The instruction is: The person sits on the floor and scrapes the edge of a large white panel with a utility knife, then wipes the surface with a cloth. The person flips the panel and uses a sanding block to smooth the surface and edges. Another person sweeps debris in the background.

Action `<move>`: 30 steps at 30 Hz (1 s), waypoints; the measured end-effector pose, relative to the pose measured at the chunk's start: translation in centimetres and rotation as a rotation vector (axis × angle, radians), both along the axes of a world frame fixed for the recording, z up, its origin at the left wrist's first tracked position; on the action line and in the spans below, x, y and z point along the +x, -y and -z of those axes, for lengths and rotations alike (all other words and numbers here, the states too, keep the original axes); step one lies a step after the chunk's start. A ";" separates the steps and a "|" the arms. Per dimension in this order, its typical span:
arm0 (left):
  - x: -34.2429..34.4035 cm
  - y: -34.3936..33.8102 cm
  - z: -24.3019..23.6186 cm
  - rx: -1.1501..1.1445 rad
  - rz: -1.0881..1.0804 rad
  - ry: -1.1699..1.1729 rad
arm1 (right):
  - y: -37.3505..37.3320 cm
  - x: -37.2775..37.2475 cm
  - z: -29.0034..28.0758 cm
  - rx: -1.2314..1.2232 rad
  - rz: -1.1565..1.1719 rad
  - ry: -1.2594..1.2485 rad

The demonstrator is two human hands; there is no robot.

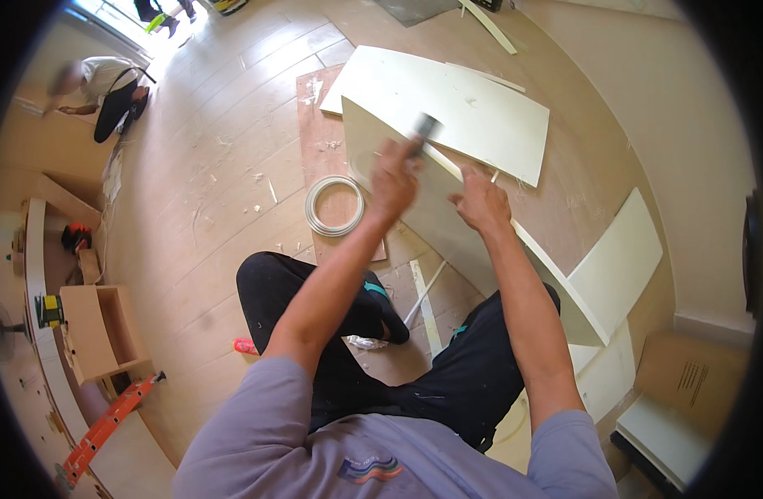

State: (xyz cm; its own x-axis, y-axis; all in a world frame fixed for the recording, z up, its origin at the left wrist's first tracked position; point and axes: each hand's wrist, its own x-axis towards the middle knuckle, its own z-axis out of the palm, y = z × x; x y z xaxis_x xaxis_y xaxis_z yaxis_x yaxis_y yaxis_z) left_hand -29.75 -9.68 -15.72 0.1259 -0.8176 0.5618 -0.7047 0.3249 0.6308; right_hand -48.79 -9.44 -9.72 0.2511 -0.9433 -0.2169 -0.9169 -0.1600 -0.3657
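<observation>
A large pale board [436, 187] stands tilted on its long edge between my legs, its narrow white edge facing up. In my left hand [393, 181] is a short dark tool with a grey block-like head [429, 126], blurred by motion, close to that edge. Its exact kind cannot be made out. My right hand [484, 202] grips the board's upper edge nearer to me, fingers bent over it. A coil of white strip [335, 205] lies left of the board on a reddish-brown sheet [319, 150]. Another white panel [473, 104] lies flat beyond the board.
White offcuts [619, 254] lie at right, near a cardboard box [689, 382]. A red tube [246, 346] is beside my left knee. Along the left are a wooden drawer box [107, 333] and an orange level [107, 428]. Another person [111, 87] crouches at far left.
</observation>
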 end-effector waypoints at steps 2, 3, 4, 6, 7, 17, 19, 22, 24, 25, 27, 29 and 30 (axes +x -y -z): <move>-1.1 -0.9 -2.0 0.047 -0.007 0.032 | -0.2 -0.3 -0.4 -0.005 0.033 0.017; 0.5 0.6 -1.3 -0.008 0.005 0.035 | 0.0 -0.3 -0.7 -0.010 0.028 0.011; 4.0 3.0 -0.2 -0.131 -0.075 0.039 | -0.2 0.5 -1.0 -0.013 0.009 0.020; 11.4 7.1 -0.3 -0.121 -0.282 0.030 | -0.8 1.2 -0.6 -0.005 -0.012 0.036; 13.1 8.3 -1.5 -0.006 -0.410 0.015 | -0.6 1.2 -0.6 -0.015 -0.014 0.044; 8.2 5.9 1.5 0.006 -0.334 -0.297 | -0.4 0.7 -0.4 0.011 -0.022 0.044; 11.3 7.6 -0.1 0.081 -0.395 -0.365 | -0.7 0.8 -0.7 0.017 -0.029 0.039; 11.8 7.7 -0.3 0.095 -0.359 -0.615 | -0.8 1.2 -0.6 0.008 -0.036 0.047; 7.9 6.5 0.8 0.079 -0.441 -0.557 | -0.7 1.1 0.0 0.007 -0.025 0.028; 6.9 5.6 1.7 0.056 -0.457 -0.497 | -0.6 1.1 0.1 0.004 -0.034 0.022; 5.9 5.0 1.5 0.141 -0.392 -0.454 | -0.6 0.6 0.2 -0.008 -0.035 0.008; 9.2 7.0 0.8 0.124 -0.433 -0.444 | -1.1 0.8 -0.3 -0.025 -0.048 0.028; 11.2 7.7 0.4 0.121 -0.453 -0.437 | -1.2 1.1 -0.5 -0.014 -0.054 0.023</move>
